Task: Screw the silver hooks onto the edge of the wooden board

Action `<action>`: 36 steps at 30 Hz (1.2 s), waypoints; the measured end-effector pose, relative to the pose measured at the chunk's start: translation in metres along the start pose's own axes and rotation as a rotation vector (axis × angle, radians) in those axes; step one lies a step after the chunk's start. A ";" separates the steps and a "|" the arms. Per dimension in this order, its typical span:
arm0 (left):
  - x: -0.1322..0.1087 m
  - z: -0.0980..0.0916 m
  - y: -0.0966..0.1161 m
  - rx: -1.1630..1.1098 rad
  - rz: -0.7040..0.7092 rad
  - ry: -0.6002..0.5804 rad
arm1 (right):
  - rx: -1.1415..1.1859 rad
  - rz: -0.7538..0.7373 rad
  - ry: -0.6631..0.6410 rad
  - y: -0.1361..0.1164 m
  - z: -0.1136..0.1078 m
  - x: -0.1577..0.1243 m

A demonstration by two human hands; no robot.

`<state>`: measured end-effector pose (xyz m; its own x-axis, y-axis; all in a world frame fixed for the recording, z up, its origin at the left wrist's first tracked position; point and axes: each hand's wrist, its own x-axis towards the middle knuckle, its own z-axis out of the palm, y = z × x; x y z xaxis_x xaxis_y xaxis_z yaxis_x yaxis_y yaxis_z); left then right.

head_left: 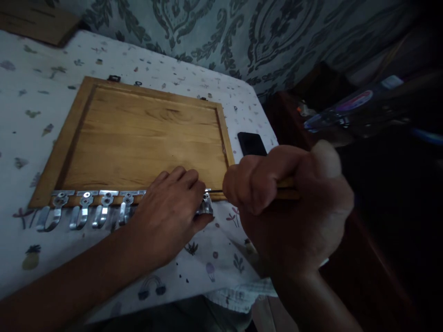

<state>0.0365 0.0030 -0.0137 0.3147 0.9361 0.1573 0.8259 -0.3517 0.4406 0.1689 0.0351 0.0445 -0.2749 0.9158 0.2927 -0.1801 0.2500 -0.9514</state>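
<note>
A wooden framed board (pixel 148 138) lies on the table, with a row of silver metal hooks (pixel 83 210) along its near edge. My left hand (pixel 169 207) is closed over the right end of that row, its fingers and thumb around a metal hook (pixel 206 205). My right hand (pixel 287 198) is wrapped around the yellowish handle of a screwdriver (pixel 287 188). The thin shaft runs left, nearly level, to the hook at my left fingertips. The tip's exact contact is hidden by my fingers.
A patterned white cloth (pixel 31 152) covers the table. A dark flat object (pixel 252 144) lies right of the board, and cardboard (pixel 38 20) sits at the far left. Beyond the table's right edge is a plastic bottle (pixel 353 102). Patterned wallpaper (pixel 207 32) rises behind.
</note>
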 end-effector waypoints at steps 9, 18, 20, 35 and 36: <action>0.001 -0.001 -0.002 0.038 0.027 0.001 | 0.055 -0.014 -0.171 -0.003 -0.020 0.023; 0.000 -0.001 -0.001 0.012 0.030 -0.006 | 0.190 0.065 -0.274 -0.004 -0.017 0.026; -0.001 -0.001 0.000 0.014 0.035 0.012 | 0.166 0.050 -0.144 -0.004 -0.010 0.022; -0.001 -0.001 -0.002 0.004 0.034 0.010 | 0.079 -0.052 0.349 -0.010 0.011 0.001; -0.001 -0.001 -0.002 -0.003 0.037 0.017 | 0.089 -0.032 0.317 -0.013 0.010 0.000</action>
<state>0.0337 0.0026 -0.0141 0.3372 0.9224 0.1885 0.8124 -0.3862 0.4368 0.1622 0.0287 0.0577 0.0378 0.9636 0.2646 -0.2698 0.2648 -0.9258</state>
